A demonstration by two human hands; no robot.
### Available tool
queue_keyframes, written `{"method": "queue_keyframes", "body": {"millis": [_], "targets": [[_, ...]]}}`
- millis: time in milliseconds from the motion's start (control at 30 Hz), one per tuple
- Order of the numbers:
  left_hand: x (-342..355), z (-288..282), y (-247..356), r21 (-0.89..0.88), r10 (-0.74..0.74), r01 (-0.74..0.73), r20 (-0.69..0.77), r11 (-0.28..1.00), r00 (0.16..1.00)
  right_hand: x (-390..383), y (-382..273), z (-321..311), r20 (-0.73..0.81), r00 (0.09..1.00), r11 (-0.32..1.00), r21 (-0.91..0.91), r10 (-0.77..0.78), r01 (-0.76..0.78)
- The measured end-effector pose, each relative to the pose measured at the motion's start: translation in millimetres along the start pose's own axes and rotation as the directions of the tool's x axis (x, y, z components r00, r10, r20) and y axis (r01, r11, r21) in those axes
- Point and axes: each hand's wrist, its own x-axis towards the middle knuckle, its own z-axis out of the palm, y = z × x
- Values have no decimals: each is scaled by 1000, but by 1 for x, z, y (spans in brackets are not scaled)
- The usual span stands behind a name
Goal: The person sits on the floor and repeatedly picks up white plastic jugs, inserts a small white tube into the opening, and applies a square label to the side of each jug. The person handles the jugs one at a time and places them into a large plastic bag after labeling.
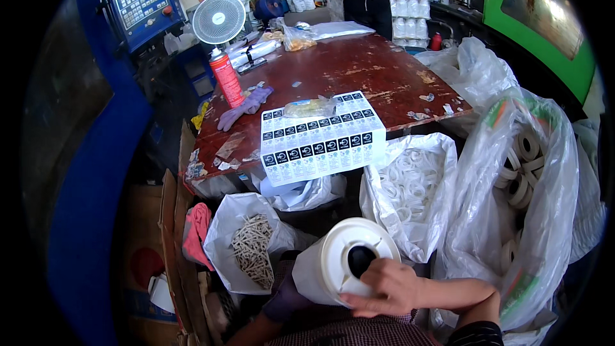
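A white cylinder [333, 247] with a wide ringed end and a dark centre hole is held low in front of me. My left hand [285, 298], in a purple glove and partly hidden behind the cylinder, supports it from the left. My right hand [384, 285] grips the ringed end, fingers curled at the hole and thumb along the lower rim. Beside it stand a white sack of small pale sticks [253, 250] and a white sack of translucent plastic rings [403, 179].
A worn red table [384, 70] holds label sheets [320, 147], a red spray can [225, 77], a purple glove [243, 106] and a fan [218, 18]. Large bags of white rolls [526, 179] stand right, cardboard [170, 230] left. A co-worker [362, 6] stands beyond the table.
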Motion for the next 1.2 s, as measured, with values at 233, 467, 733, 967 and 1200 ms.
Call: {"method": "queue_keyframes", "body": {"millis": [233,467,733,967,1200], "targets": [[-25,11,-34,-316,-246,162,-247,935,937,-34,19,9,80,993,993,80,84,-90],[-18,-15,-24,-225,-267,164,-575,960,773,-50,36,49,-279,677,731,312,681,-607],[0,-28,20,-57,-42,1,-712,998,701,-51,74,33,-67,564,489,589,823,-643],[-1,-11,-15,595,323,28,-474,803,819,-46,83,48,225,512,187,751,829,-634],[-9,0,-39,263,-40,168,-430,950,902,-45,86,30,223,619,409,577,753,-706]]}}
